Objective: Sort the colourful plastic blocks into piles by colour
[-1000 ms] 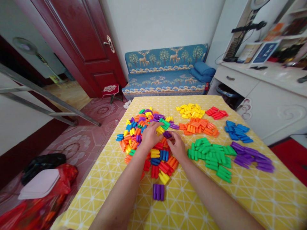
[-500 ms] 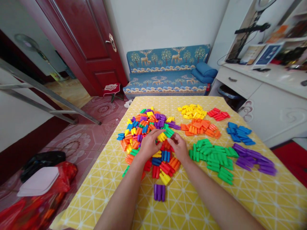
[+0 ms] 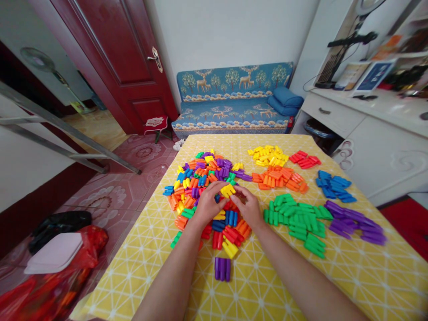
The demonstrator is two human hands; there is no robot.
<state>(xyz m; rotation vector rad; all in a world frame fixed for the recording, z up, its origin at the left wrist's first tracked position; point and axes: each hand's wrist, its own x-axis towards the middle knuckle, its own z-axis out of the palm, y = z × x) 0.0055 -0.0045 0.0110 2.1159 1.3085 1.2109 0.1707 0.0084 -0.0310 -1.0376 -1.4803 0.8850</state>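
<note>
Over the front of a mixed heap of coloured plastic building blocks point(image 3: 190, 183), a yellow block point(image 3: 228, 191) with rounded prongs is held up between my two hands. My left hand point(image 3: 210, 203) is curled at its left side, index finger along the upper edge. From the right, my right hand point(image 3: 247, 206) pinches the block with thumb and fingers. Beneath the hands lie red, blue and orange blocks, partly hidden. A small blue piece shows by my left fingers; whether it is held is unclear. A purple block point(image 3: 222, 269) lies alone between my forearms.
Single-colour piles lie to the right: yellow point(image 3: 269, 156), red point(image 3: 304, 159), orange point(image 3: 279, 178), blue point(image 3: 332, 185), green point(image 3: 297, 216) and purple point(image 3: 356, 223). A yellow patterned cloth point(image 3: 267, 285) covers the table. A blue sofa point(image 3: 230, 98) stands beyond it.
The green block that was at my right fingertips beside the yellow one is no longer there. The yellow block has turned and shifted slightly right, into my right fingers.
</note>
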